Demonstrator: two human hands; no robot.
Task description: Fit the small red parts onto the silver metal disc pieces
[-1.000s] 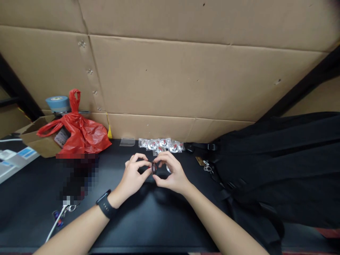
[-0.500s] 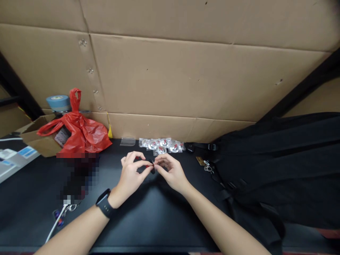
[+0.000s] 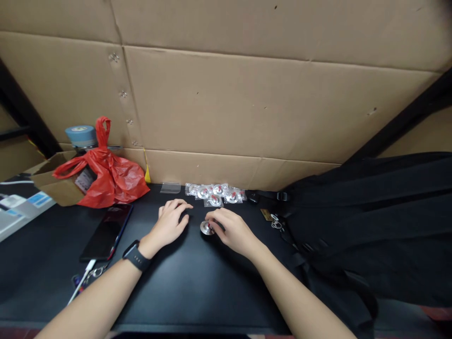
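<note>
Presently: metal disc (image 3: 206, 227), light, rigid, slippery; pinch by rim. Right hand (image 3: 231, 230) fingertips on it; left hand (image 3: 170, 222) flat, empty.

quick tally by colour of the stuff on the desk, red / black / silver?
Red: 1, the plastic bag.
Black: 2, the phone and the backpack.
Silver: 2, the loose disc at the right hand and the pile of bagged discs, too small to count singly.
Total: 5.

Silver disc (image 3: 206, 227) with red spot, black table (image 3: 197, 282), red bag (image 3: 106, 176), brown cardboard (image 3: 229, 103).
</note>
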